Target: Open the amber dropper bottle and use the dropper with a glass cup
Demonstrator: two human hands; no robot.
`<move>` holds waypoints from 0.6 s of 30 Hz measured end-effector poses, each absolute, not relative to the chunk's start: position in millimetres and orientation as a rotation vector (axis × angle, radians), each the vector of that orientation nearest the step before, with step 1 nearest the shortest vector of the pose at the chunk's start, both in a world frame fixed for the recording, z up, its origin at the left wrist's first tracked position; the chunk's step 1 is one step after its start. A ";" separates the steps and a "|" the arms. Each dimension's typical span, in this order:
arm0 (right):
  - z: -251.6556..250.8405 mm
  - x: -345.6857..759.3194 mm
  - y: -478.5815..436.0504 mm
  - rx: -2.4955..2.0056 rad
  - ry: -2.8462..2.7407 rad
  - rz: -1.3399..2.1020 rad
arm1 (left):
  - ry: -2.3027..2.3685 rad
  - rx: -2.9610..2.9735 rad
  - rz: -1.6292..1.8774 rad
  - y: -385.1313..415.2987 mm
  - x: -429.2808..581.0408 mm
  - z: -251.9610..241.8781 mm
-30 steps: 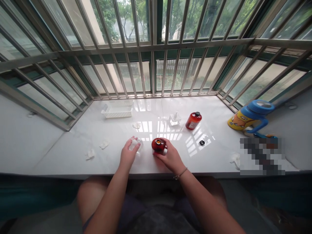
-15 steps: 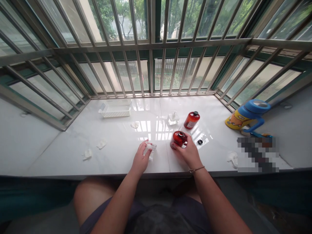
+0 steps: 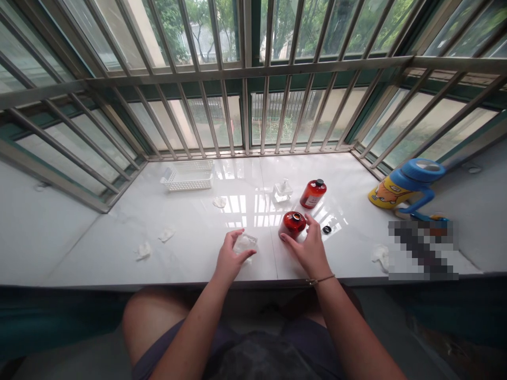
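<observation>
My left hand has its thumb and fingers spread around a small clear square bottle on the white counter. A red-brown bottle stands uncapped beside my right hand. The fingers of that hand are apart at the bottle's right side, its thumb close to the bottle's front; contact is hard to make out. Just right of these fingers lies a black cap. Behind stand a second red-brown bottle with a dark cap and a clear square pump bottle.
A white perforated basket sits at the back left. Crumpled white tissues lie scattered about. At the right stand a blue and yellow flask and a blurred-out item. Metal window bars enclose the counter's back.
Both hands have loosened: my left thumb has spread away from the clear bottle, and my right fingers have come off the red-brown bottle's side. The view has shifted slightly.
</observation>
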State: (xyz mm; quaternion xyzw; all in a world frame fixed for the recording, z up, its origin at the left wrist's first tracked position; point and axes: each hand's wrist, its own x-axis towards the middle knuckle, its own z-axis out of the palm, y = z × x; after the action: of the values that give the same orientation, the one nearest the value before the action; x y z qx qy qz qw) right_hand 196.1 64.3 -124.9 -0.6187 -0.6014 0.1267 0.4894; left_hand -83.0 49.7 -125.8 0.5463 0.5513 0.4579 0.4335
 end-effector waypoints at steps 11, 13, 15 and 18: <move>-94.2 144.1 7.2 -1.209 -1.707 0.203 | 1.303 1.392 1.150 43.8 -82.9 -131.1; -101.8 132.4 2.9 -1.185 -1.734 0.288 | 1.318 1.373 1.178 41.5 -79.4 -131.9; -108.1 123.1 -0.7 -1.173 -1.748 0.348 | 1.349 1.405 1.167 39.9 -77.1 -131.3; -112.0 114.6 -5.1 -1.164 -1.756 0.416 | 1.379 1.444 1.145 38.6 -75.4 -130.8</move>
State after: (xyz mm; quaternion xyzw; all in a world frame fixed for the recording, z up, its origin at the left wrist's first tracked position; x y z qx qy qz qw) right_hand 114.6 -5.1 -112.0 -0.4764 -0.7189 0.1704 0.4767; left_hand -75.4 38.6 -130.8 0.5729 0.5470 0.4543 0.4076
